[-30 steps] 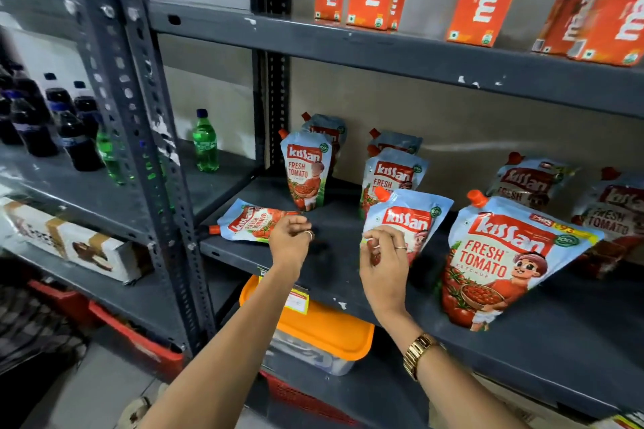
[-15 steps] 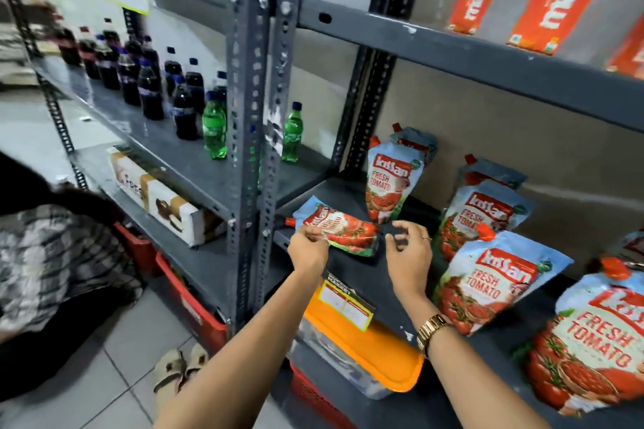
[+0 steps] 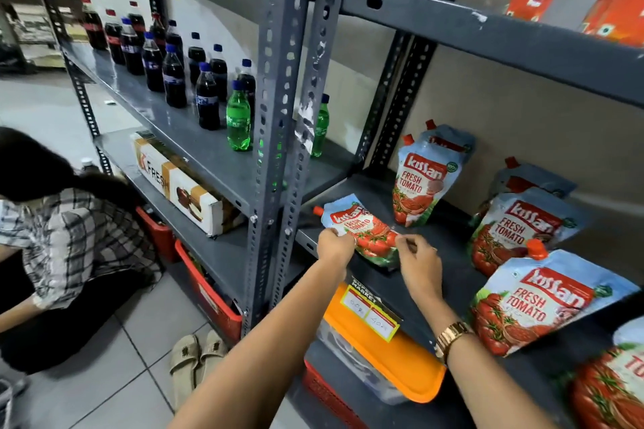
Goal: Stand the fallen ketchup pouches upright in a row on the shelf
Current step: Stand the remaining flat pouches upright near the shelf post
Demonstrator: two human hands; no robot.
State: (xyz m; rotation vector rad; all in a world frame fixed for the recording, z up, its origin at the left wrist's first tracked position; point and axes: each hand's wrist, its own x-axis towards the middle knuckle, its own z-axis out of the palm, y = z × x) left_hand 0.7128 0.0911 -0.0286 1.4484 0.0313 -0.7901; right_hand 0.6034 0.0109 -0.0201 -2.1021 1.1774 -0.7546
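Grey metal shelf [image 3: 449, 254], with 1 fallen ketchup pouch [image 3: 362, 232] flat near the front edge, red cap pointing left and back, long side running left to right. Left hand [image 3: 334, 245] pinching the cap end, just touching. Right hand [image 3: 416, 259] at the bottom end, fingers curled, maybe gripping, hard to tell. Standing pouches [image 3: 420, 185] behind and to the right. Next, probably tipping cap end up.

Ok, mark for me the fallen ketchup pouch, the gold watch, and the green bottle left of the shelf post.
fallen ketchup pouch [image 3: 362, 232]: head view, on its printed front.
gold watch [image 3: 451, 336]: head view, on the band at the wrist.
green bottle [image 3: 238, 122]: head view, on its body.
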